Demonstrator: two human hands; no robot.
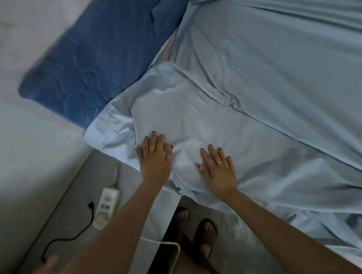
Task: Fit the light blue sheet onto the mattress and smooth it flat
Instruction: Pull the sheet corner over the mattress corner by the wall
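Note:
The light blue sheet (267, 90) lies spread over the mattress, with long creases running across it and its edge hanging over the near side. At the near left corner the sheet bunches into folds. My left hand (155, 157) presses flat on the sheet by that corner, fingers straight and spread. My right hand (218, 170), with a ring on one finger, lies flat on the sheet a little to the right, fingers straight. A strip of patterned mattress (172, 46) shows beside the sheet's far left edge.
A dark blue quilted pillow (96, 57) lies at the upper left against a pale wall or bedding. On the grey floor below are a white power strip (106, 205), a black cable (76, 236) and a white cord (173, 250). My sandalled feet (199, 228) stand by the bed.

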